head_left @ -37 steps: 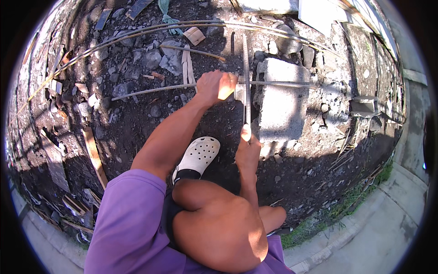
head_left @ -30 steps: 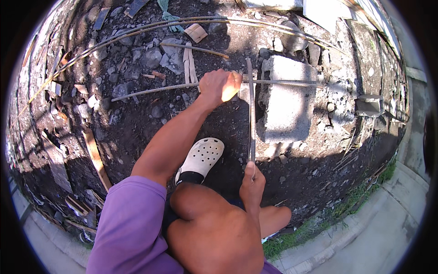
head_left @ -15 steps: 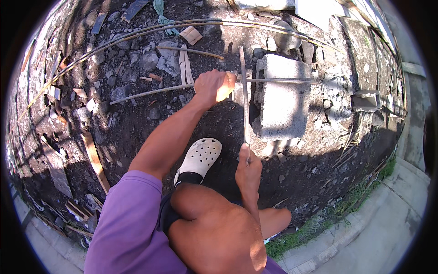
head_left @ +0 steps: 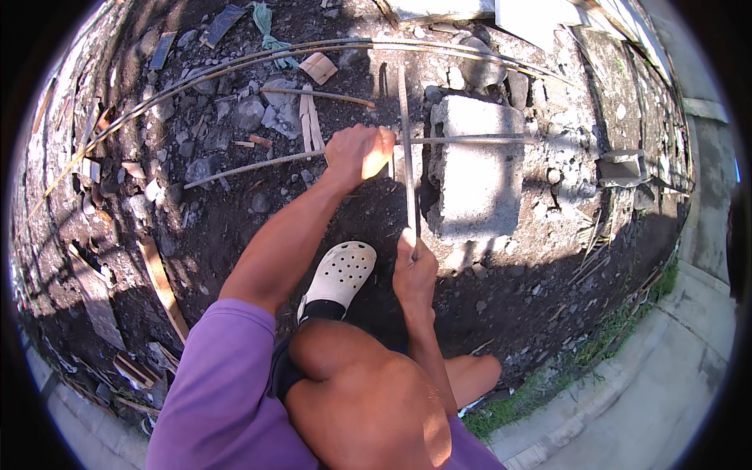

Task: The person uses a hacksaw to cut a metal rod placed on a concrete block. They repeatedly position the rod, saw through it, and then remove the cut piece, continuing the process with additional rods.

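A long thin metal rod [head_left: 258, 168] lies crosswise over the ground, its right part resting on a pale concrete block [head_left: 478, 184]. My left hand [head_left: 359, 153] is closed round the rod just left of the block. Closed on the near end of a narrow grey tool, my right hand [head_left: 413, 270] has its thumb on top. The tool looks like a hacksaw [head_left: 407, 149] seen edge-on from above; its blade is hidden. It crosses over the rod between my left hand and the block, pointing away from me.
Two long bent rods [head_left: 235, 65] arch across the far side, with a shorter rod [head_left: 321, 95] nearer. Stones, wood scraps [head_left: 163, 286] and a green cloth strip [head_left: 266, 27] litter the dark soil. My white clog [head_left: 345, 270] is below my left hand. A concrete kerb [head_left: 595, 407] curves at lower right.
My right hand and the hacksaw have slid a little farther away from me across the rod. My left hand keeps its grip on the rod. The whole view has shifted slightly.
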Demonstrator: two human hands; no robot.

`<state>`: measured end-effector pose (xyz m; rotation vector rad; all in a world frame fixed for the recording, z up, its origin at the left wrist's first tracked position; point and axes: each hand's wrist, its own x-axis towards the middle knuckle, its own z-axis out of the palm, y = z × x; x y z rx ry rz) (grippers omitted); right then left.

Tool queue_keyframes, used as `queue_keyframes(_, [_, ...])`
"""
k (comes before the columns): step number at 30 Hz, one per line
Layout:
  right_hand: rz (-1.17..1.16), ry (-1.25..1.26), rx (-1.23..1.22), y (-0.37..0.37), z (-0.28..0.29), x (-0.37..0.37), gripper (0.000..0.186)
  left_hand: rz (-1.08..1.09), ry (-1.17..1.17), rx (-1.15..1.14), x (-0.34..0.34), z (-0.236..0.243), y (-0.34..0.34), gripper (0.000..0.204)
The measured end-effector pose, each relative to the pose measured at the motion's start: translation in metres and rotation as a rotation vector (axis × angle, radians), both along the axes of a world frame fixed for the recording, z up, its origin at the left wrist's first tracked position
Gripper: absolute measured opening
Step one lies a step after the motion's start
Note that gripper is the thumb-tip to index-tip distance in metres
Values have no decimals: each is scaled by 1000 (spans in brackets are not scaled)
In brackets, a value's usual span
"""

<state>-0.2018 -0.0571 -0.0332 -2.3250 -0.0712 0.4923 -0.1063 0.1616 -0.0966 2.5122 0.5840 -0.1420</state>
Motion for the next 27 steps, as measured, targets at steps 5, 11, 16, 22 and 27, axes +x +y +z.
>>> queue_keyframes(5, [-151, 91, 187, -1, -1, 5, 48, 0, 39, 5, 2, 0, 1, 57])
queue_keyframes(11, [-97, 238, -39, -46, 52, -53, 50, 15, 39, 98, 4, -22, 0, 54])
queue_keyframes(16, [-77, 75, 209, 11, 9, 17, 48, 48, -4, 115, 9, -12, 2, 59])
queue_keyframes(22, [-90, 131, -8, -50, 20, -55, 53, 20, -55, 156, 5, -17, -3, 59])
queue_keyframes(27, [-107, 237, -23, -41, 43, -34, 55, 21, -85, 177, -2, -23, -7, 58])
